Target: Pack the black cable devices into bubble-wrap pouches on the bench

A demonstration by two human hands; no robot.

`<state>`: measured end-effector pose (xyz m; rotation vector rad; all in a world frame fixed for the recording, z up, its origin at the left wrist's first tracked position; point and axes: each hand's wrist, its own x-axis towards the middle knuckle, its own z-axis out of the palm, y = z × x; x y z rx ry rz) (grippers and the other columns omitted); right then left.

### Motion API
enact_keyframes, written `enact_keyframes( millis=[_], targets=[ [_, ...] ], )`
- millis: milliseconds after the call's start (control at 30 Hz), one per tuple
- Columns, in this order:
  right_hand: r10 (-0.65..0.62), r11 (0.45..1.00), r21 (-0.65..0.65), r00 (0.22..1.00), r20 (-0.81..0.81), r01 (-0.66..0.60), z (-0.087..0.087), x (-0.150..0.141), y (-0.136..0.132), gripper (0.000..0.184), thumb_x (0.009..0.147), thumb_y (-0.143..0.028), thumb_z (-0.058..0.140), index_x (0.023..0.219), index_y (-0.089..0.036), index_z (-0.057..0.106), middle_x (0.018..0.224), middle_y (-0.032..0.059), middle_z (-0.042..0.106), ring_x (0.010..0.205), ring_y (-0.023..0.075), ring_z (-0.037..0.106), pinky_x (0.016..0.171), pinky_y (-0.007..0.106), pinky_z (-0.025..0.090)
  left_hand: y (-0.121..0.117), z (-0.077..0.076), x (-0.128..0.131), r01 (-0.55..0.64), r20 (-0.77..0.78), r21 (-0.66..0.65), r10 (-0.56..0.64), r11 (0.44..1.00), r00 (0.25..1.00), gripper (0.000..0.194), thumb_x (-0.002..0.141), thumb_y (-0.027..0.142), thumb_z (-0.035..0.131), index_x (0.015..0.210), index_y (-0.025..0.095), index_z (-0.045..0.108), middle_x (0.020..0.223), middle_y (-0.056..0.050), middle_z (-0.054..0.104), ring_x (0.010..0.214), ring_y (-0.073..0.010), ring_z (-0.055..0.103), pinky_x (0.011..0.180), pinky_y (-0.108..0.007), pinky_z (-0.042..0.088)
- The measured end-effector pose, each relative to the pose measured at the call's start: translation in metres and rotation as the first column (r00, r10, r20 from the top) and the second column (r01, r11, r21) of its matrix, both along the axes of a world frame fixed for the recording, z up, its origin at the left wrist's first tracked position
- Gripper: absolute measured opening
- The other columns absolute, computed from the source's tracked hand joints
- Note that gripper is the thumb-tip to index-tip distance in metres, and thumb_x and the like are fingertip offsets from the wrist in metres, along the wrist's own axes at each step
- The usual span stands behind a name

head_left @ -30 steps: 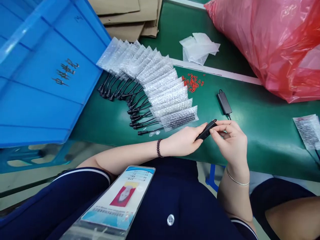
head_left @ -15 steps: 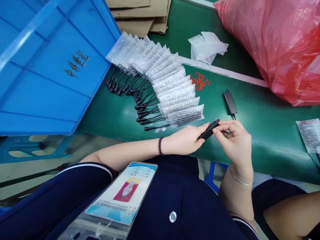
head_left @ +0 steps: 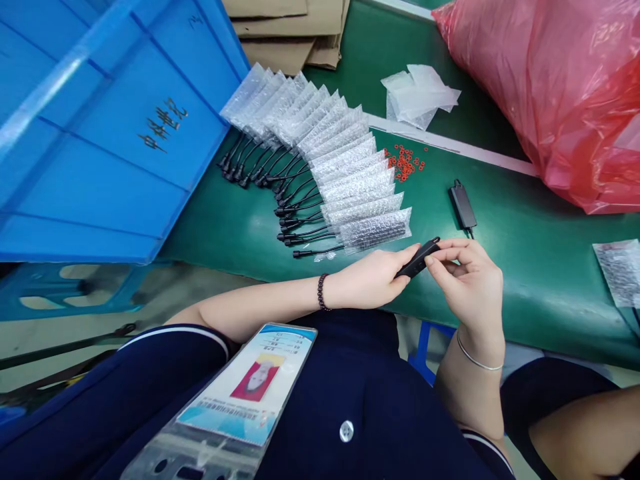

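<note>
My left hand [head_left: 373, 279] is closed around a small black box-shaped module [head_left: 419, 260] with a looped tab at its far end. The thumb and index finger of my right hand [head_left: 465, 270] pinch the module's upper end; the other fingers are curled. Any small item between those fingertips is hidden. A similar black module with a cable [head_left: 463, 207] lies on the green table just beyond my right hand. Left of it fans a row of bubble-wrap sleeves [head_left: 375, 230] with black cables and connectors sticking out. Small orange-red rings [head_left: 404, 163] lie in a loose pile behind them.
A big blue plastic tub [head_left: 115, 167] stands at the left, with flat cardboard [head_left: 285, 20] behind. Empty clear sleeves [head_left: 420, 97] lie at the back beside a large red plastic bag [head_left: 555, 87]. Another wrapped item [head_left: 619, 270] rests at the right; a co-worker's arm [head_left: 590, 427] is near.
The view has shifted slightly, so the tub and sleeves appear a little farther right. Both hands keep nearly the same hold on the black module.
</note>
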<state>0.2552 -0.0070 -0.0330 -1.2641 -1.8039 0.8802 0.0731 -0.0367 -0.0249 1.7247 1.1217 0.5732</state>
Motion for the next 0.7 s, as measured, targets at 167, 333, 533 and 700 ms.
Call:
enact_keyframes(
  millis=[167,333,533,700],
  targets=[
    [-0.012,1.000,-0.016,0.997,-0.076,0.011,-0.001,0.000,-0.001,0.002,0.077,-0.018,0.066,0.079,-0.019,0.066,0.094,0.0057,0.063,0.093,0.0175,0.063,0.074,0.032,0.060,-0.001,-0.003,-0.001,0.002,0.022,-0.005,-0.002,1.000,1.000,0.064,0.084,0.012,0.044,0.145,0.020,0.027,0.079,0.000,0.067,0.059,-0.0121,0.061,0.064,-0.025,0.049],
    [-0.007,1.000,-0.016,0.994,-0.105,0.006,-0.002,-0.001,-0.005,0.005,0.077,-0.020,0.065,0.083,-0.018,0.066,0.099,0.0066,0.060,0.097,0.0185,0.062,0.077,0.034,0.059,-0.001,-0.003,0.001,-0.025,0.028,-0.015,0.026,1.000,0.999,0.063,0.084,0.014,0.045,0.144,0.019,0.029,0.080,-0.001,0.067,0.059,-0.0128,0.061,0.061,-0.025,0.049],
    [-0.090,0.978,0.200,0.985,0.150,0.059,-0.006,-0.009,-0.010,0.003,0.080,-0.020,0.058,0.080,-0.017,0.058,0.101,0.0098,0.055,0.099,0.0206,0.057,0.078,0.038,0.054,-0.004,-0.004,0.004,-0.059,0.054,-0.015,0.060,0.998,0.997,0.063,0.083,0.012,0.045,0.144,0.018,0.029,0.078,-0.001,0.067,0.060,-0.0135,0.062,0.064,-0.025,0.050],
    [-0.203,0.951,0.265,0.969,0.138,0.162,-0.011,-0.020,-0.012,0.005,0.082,-0.020,0.053,0.082,-0.020,0.048,0.089,0.0065,0.057,0.088,0.0180,0.056,0.077,0.038,0.049,-0.008,-0.006,0.005,-0.113,0.111,-0.053,0.119,0.992,0.987,0.063,0.084,0.014,0.045,0.144,0.018,0.027,0.083,-0.003,0.067,0.062,-0.0137,0.063,0.061,-0.025,0.051]
  ],
)
